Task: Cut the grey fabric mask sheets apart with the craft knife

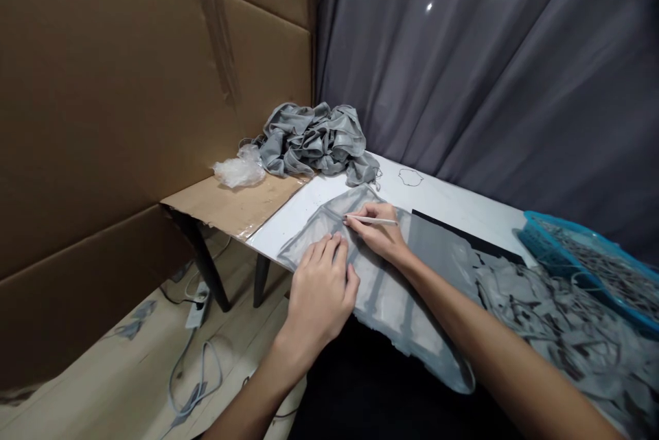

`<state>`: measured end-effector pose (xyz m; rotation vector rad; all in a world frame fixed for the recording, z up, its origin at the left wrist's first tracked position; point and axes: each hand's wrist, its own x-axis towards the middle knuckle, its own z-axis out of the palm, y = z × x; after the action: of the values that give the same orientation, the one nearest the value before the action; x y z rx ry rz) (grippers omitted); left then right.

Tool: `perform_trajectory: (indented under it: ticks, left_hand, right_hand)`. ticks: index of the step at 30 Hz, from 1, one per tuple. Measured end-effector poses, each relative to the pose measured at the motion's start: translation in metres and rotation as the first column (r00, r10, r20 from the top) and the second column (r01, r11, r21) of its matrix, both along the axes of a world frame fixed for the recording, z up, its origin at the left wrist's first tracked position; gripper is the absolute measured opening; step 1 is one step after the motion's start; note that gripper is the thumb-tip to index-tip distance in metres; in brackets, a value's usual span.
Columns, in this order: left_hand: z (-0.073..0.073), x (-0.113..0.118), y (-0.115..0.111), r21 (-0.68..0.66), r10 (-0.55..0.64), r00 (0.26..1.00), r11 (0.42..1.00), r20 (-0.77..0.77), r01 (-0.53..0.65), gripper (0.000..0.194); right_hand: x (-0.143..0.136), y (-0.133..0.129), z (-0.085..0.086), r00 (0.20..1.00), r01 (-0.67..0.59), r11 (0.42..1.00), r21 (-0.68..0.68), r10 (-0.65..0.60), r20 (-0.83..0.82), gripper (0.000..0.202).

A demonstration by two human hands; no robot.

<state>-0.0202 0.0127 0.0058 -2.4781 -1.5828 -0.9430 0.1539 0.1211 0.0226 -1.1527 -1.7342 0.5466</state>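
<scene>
A sheer grey fabric piece (381, 299) with darker seam-like bands lies over the white table and hangs past its front edge. My left hand (322, 282) rests flat on it, fingers stretched out and holding nothing. Just to the right, my right hand (378, 230) is closed around a slim white pen-like tool (379, 221). Its tip points left and meets the fabric, close to my left fingertips; what kind of tip it has is too small to tell.
A heap of grey fabric (319, 138) and a clear plastic bag (239, 169) lie at the back. Cut grey scraps (561, 330) and a blue basket (535, 230) of thin strips occupy the right. A power strip (199, 306) with cables is on the floor. Cardboard walls the left.
</scene>
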Motion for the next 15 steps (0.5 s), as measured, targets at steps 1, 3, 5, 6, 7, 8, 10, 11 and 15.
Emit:
perform_trajectory:
  ticks: [1, 3, 5, 6, 7, 8, 10, 11, 15]
  left_hand:
    - [0.000, 0.000, 0.000, 0.001, -0.001, 1.000, 1.000, 0.005, 0.001, 0.046]
    - [-0.001, -0.001, -0.001, 0.000, -0.006, 1.000, 1.000, 0.019, 0.006, 0.046]
    - [-0.002, -0.001, -0.002, -0.006, -0.006, 0.999, 1.000, 0.033, 0.007, 0.046]
    - [-0.002, -0.001, -0.002, -0.010, -0.003, 0.999, 1.000, 0.039, 0.003, 0.046]
    - [-0.001, -0.001, -0.003, -0.015, 0.001, 0.999, 1.000, 0.043, 0.000, 0.047]
    - [-0.001, -0.001, -0.003, -0.019, 0.004, 0.999, 1.000, 0.045, -0.003, 0.048]
    - [-0.002, -0.001, -0.003, -0.022, 0.004, 0.999, 1.000, 0.048, -0.003, 0.048]
    - [-0.002, -0.001, -0.003, -0.020, 0.004, 0.999, 1.000, 0.051, -0.003, 0.048]
    - [-0.003, -0.001, -0.003, 0.001, 0.011, 0.999, 1.000, 0.050, -0.011, 0.046]
  right_hand:
    - [0.000, 0.000, 0.000, 1.000, -0.027, 1.000, -0.015, 0.027, -0.009, 0.026]
    - [0.000, -0.002, 0.001, 0.996, -0.091, 0.995, -0.044, 0.090, -0.029, 0.025]
    - [0.000, -0.005, 0.002, 0.986, -0.165, 0.983, -0.080, 0.162, -0.051, 0.024]
    - [0.000, -0.006, 0.002, 0.979, -0.200, 0.975, -0.097, 0.195, -0.060, 0.025]
    - [0.001, -0.007, 0.002, 0.973, -0.228, 0.967, -0.111, 0.221, -0.068, 0.025]
    - [0.002, -0.008, 0.001, 0.969, -0.245, 0.962, -0.120, 0.238, -0.070, 0.026]
    - [0.005, -0.009, 0.000, 0.963, -0.270, 0.955, -0.126, 0.264, -0.060, 0.027]
    - [0.007, -0.009, -0.001, 0.959, -0.284, 0.951, -0.126, 0.279, -0.052, 0.027]
    - [0.012, -0.009, -0.004, 0.946, -0.325, 0.937, -0.131, 0.324, -0.028, 0.031]
